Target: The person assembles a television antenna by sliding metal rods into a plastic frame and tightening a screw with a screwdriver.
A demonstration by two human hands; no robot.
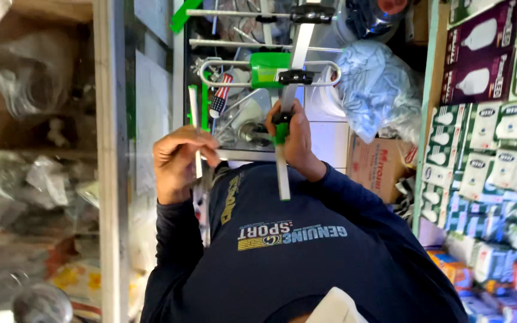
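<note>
My right hand [296, 140] is closed around the square aluminium bar [283, 176] of an antenna-like frame, at a green clip on the bar. The bar runs up past a black clamp [295, 76] to a green plastic block [268, 67] and a bent metal loop [210, 63]. My left hand [178, 162] is to the left at the same height and pinches a thin white rod [194, 104] with a green strip beside it. Both sleeves and my shirt [294, 251] are dark blue.
Boxes of light bulbs [492, 137] fill shelves on the right. A cardboard box [378, 162] and a blue plastic bag [378, 84] lie behind the frame. A white post [112, 149] and plastic-wrapped goods [31, 78] stand on the left. More metal rods [252, 43] hang above.
</note>
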